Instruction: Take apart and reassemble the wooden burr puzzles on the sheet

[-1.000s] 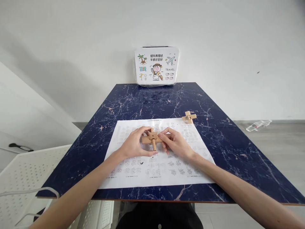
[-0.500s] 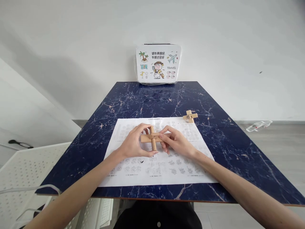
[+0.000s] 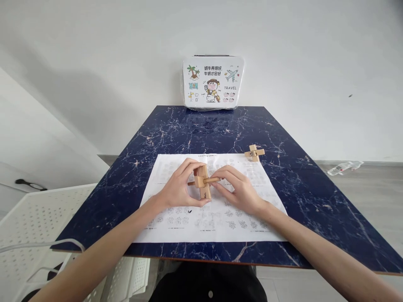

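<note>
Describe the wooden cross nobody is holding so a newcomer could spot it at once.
Find the dark blue marbled table, then the white rectangular paper sheet. At its far right corner sits a pale wooden cross with black markings. Unlike the pale interlocked wooden pieces between left hand and right hand, it lies untouched.

I read home room, not certain: marbled table (image 3: 283,167) by white wall (image 3: 126,37), cartoon-printed case (image 3: 212,84), grey plank-look floor (image 3: 374,193).

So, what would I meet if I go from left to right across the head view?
Long black object, left hand, held wooden assembly, loose wooden cross, clear plastic item. Overlapping things, such as the right hand and white box, are omitted.
</note>
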The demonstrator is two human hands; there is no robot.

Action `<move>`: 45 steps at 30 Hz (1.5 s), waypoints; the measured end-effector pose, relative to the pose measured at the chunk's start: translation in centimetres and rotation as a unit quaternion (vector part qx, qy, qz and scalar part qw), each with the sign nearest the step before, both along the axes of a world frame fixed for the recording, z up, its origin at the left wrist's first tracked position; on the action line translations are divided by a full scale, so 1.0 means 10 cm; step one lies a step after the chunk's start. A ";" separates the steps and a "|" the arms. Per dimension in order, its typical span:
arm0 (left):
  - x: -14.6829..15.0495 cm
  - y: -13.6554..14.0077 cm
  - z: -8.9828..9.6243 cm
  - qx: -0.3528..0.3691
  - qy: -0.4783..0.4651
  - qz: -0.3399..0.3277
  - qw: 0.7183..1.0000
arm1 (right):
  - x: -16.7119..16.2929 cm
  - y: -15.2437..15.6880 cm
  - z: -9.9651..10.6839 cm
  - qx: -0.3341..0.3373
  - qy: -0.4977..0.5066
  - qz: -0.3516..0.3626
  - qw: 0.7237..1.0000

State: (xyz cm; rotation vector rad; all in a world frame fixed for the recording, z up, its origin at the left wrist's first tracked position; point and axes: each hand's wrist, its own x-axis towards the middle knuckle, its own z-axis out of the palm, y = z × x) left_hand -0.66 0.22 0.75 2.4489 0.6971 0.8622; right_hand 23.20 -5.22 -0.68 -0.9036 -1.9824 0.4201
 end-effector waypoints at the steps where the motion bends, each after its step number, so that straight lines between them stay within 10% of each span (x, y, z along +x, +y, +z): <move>1: 0.00 0.00 0.00 0.000 0.006 -0.001 1.000 | 0.01 0.01 -0.01 0.000 -0.009 -0.004 1.000; 32: 0.01 -0.02 0.03 0.000 0.028 -0.004 1.000 | 0.00 0.01 -0.09 -0.065 -0.056 -0.068 0.994; 45: 0.05 -0.04 0.00 0.147 -0.022 0.035 0.988 | -0.14 -0.04 -0.01 -0.327 0.187 0.064 0.924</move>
